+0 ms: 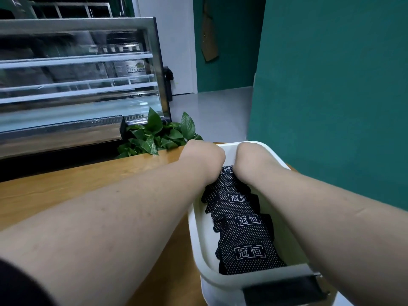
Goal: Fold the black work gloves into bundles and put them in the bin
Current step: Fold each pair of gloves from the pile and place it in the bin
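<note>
Black gloves [240, 228], covered in fine white dots and stamped with white framed characters, are seen in a cream-white bin [196, 228] fitted with a black handle [282, 290] at lower right of the frame. A honey-brown wood-grain bench [88, 184], green leaves [154, 133], a teal wall [331, 85] and a pale grey floor [209, 111] are also pictured.

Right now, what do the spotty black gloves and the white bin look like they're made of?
The black gloves look like soft cloth, dotted all over with tiny white bumps, maybe rubbery grip dots. The bin looks like smooth off-white plastic: thin walls, rounded moulded corners.
</note>
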The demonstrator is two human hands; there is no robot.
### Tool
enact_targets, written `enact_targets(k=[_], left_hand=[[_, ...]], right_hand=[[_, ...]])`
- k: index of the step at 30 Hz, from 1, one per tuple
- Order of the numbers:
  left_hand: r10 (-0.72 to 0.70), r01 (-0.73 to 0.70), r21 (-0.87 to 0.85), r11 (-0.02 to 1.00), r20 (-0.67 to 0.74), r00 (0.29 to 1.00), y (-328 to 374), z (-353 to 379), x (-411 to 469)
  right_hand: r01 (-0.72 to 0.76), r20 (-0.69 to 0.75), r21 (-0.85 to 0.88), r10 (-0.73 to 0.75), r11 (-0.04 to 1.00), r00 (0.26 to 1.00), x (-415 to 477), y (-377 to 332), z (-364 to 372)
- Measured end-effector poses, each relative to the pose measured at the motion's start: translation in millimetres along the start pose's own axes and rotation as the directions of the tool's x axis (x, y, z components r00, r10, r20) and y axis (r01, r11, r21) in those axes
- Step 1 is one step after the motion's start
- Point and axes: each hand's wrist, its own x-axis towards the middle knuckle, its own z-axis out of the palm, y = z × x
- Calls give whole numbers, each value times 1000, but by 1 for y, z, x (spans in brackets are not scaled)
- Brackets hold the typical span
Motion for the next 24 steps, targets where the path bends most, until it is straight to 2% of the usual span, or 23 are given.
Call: enact_targets(k=[3, 6, 11, 14, 18, 20, 24], left_hand=[[39, -39, 3, 999, 6, 999, -1, -2, -1], [79, -79, 13, 997, 37, 996, -2, -3, -2], [129, -130, -6, 991, 198, 972, -2, -12, -3], [148, -132, -90, 987, 209, 967, -8, -21, -6], [42, -24, -212, 977, 79, 996, -23, -35, -20], [-24, 27, -276, 961, 14, 1000, -32, -39, -32], [-150, 125, -462, 878, -17, 989, -50, -45, -69]], right_hand=[[18, 23, -69, -17, 997, 1000, -1, -2, -2], [24, 35, -52, -22, 998, 999, -1, -2, -2], [52, 135, -53, -45, 997, 990, -1, -5, -13], [0, 220, 151, -34, 988, 975, -1, -2, -23], [-90, 250, 393, -12, 915, 968, -7, 0, -39], [-79, 191, 518, -25, 852, 981, -15, 1, -48], [17, 40, 613, -53, 790, 998, -45, -1, -66]])
